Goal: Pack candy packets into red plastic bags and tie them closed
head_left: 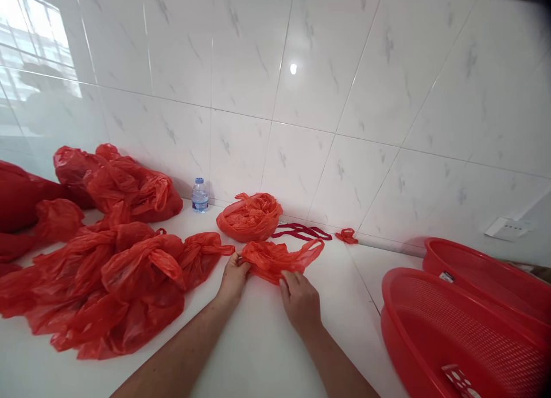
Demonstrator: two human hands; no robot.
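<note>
A crumpled red plastic bag (279,258) lies on the white counter (258,352) in front of me. My left hand (233,277) pinches its left end with closed fingers. My right hand (300,300) rests on the bag's near edge, fingers curled onto the plastic. One bag handle stretches to the right, toward the wall.
A heap of tied red bags (107,283) fills the left of the counter, more bags (120,183) behind it. A filled red bag (249,216), a small water bottle (200,195) and red cords (301,232) sit by the tiled wall. Two red baskets (451,329) stand at right.
</note>
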